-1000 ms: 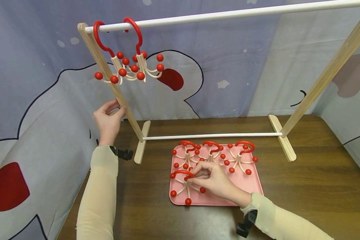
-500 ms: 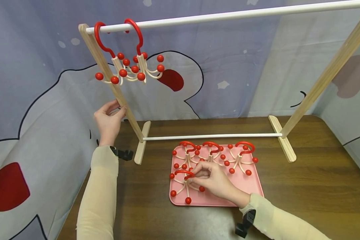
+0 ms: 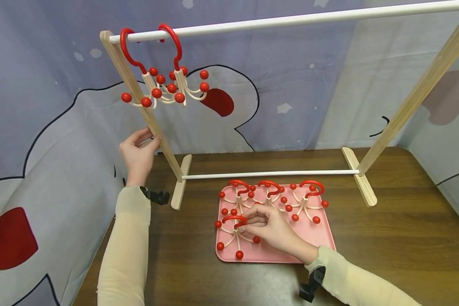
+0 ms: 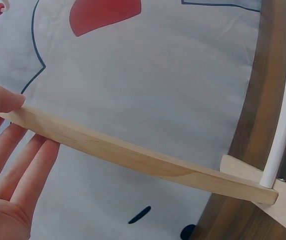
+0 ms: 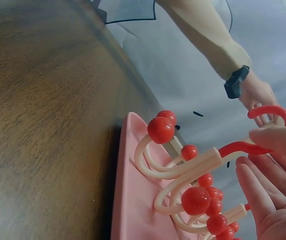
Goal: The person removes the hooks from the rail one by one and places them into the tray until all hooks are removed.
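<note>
My left hand [image 3: 139, 153] grips the left wooden post [image 4: 133, 152] of a rack, thumb on one side and fingers on the other. Low at the front left of a pink tray [image 3: 313, 238], my right hand [image 3: 271, 227] pinches the red hook of a hanger [image 5: 207, 162] whose cream arms end in red balls. Whether its arms touch the tray I cannot tell. Behind it on the tray stand a left hanger [image 3: 239, 200], a middle hanger [image 3: 269, 199] partly hidden by my fingers, and a right hanger [image 3: 304, 204].
Across the rack's top runs a white rod [image 3: 290, 20], where a hanger [image 3: 147, 80] and another hanger [image 3: 179, 76] hang near the left end. A lower white bar [image 3: 267, 173] joins the feet. The right post [image 3: 413, 97] slants upward. A patterned curtain [image 3: 290, 85] stands behind.
In my right hand the hanger has shifted very slightly up and to the left in the head view. My left hand has stayed on the post.
</note>
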### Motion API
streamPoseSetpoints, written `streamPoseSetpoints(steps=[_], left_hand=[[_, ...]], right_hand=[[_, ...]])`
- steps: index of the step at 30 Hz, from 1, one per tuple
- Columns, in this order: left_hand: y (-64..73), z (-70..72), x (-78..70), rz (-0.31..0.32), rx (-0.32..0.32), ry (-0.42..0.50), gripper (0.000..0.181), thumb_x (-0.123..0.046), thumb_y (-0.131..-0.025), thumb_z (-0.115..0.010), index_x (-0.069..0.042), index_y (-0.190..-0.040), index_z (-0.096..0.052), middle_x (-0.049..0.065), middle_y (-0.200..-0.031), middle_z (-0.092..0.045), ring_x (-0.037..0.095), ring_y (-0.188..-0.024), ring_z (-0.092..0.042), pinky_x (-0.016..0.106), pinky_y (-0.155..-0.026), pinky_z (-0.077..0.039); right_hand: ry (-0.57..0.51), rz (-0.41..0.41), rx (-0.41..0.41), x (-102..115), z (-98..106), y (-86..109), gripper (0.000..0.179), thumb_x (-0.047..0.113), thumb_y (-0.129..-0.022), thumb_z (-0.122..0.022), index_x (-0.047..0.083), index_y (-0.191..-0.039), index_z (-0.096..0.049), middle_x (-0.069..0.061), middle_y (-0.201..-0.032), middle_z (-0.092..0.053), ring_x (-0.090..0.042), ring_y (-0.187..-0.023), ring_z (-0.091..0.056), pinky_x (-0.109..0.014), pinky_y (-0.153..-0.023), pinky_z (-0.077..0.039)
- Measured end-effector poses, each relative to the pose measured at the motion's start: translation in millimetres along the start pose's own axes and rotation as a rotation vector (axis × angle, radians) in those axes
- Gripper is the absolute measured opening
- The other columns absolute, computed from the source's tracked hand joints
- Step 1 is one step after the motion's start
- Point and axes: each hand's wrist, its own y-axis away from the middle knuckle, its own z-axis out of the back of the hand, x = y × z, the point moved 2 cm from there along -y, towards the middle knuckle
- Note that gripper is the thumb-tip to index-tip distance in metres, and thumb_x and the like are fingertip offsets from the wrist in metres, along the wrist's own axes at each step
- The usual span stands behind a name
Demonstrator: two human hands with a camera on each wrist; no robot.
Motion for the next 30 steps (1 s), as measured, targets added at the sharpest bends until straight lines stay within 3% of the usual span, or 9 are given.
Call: streamPoseSetpoints(steps=[5, 12, 20, 30], left_hand=[[-1.0, 0.1, 0.7, -0.004, -0.002, 0.009, 0.030, -0.003, -0.087, -0.079, -0.003, -0.117, -0.076, 0.012, -0.105, -0.074, 0.011, -0.081, -0.074, 0.023, -0.073, -0.062], [-1.4, -0.7, 0.5, 0.001, -0.007, 0.020, 0.030, -0.001, -0.086, -0.078, -0.002, -0.116, -0.076, 0.012, -0.104, -0.074, 0.011, -0.081, -0.074, 0.023, -0.072, -0.062], [0.0, -0.6, -0.1, 0.011, -0.003, 0.011, 0.031, -0.002, -0.086, -0.079, -0.002, -0.117, -0.076, 0.012, -0.104, -0.074, 0.012, -0.082, -0.074, 0.023, -0.072, -0.062], [0.4, -0.2, -1.7, 0.009, -0.005, -0.011, 0.030, -0.004, -0.088, -0.079, -0.003, -0.117, -0.075, 0.013, -0.107, -0.073, 0.011, -0.083, -0.074, 0.024, -0.075, -0.062]], right_hand=[[-0.041, 0.012, 0.015, 6.4, 5.5, -0.9, 0.039, -0.005, -0.085, -0.080, -0.010, -0.122, -0.067, -0.023, -0.115, -0.070, -0.038, -0.103, -0.070, -0.038, -0.089, -0.060], [-0.053, 0.056, -0.018, 26.1, 14.7, -3.0, 0.045, -0.005, -0.084, -0.082, -0.007, -0.126, -0.066, -0.021, -0.124, -0.067, -0.039, -0.112, -0.066, -0.055, -0.095, -0.054], [0.052, 0.100, -0.085, 57.4, 27.2, -9.7, 0.045, 0.005, -0.084, -0.085, 0.009, -0.126, -0.071, -0.004, -0.125, -0.070, -0.027, -0.117, -0.066, -0.039, -0.099, -0.055], [0.012, 0.288, -0.156, 96.7, 43.8, -39.4, 0.048, -0.005, -0.084, -0.082, 0.002, -0.129, -0.068, -0.015, -0.129, -0.067, -0.028, -0.119, -0.064, -0.042, -0.103, -0.052]])
